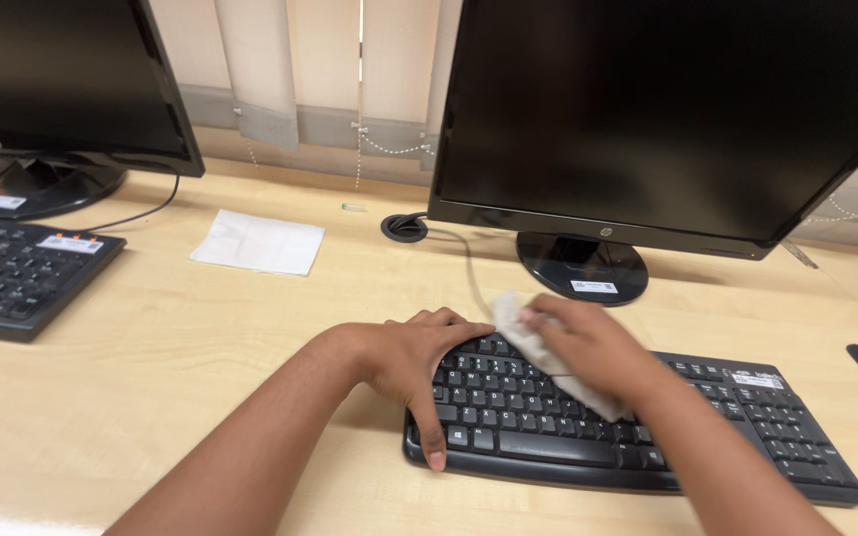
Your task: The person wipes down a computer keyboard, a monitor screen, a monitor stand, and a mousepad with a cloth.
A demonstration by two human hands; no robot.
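Keyboard, black, lies flat on the light wooden desk nearest the viewer, directly in front of the right-hand monitor, its long edge running slightly down toward the right. Left hand rests on the keyboard's left end, palm down, fingers spread and released over the upper left corner, thumb stretched down along the left edge to the front rim; it grips nothing. Right hand sits over the middle rows of keys, its outline blurred, fingers clenched around a crumpled white wipe that is pressed against the keys, with one end sticking up past the fingertips toward the top row and the other end trailing under the palm. Both bare forearms enter from the bottom edge. Further back on the desk, a flat white tissue lies well apart from the hands, to the left. A round cable grommet sits just behind it to the right, beside the right-hand monitor, whose dark screen stands on an oval black base. At far left, a second black keyboard lies before a second dark monitor. Vertical blinds hang behind the desk.
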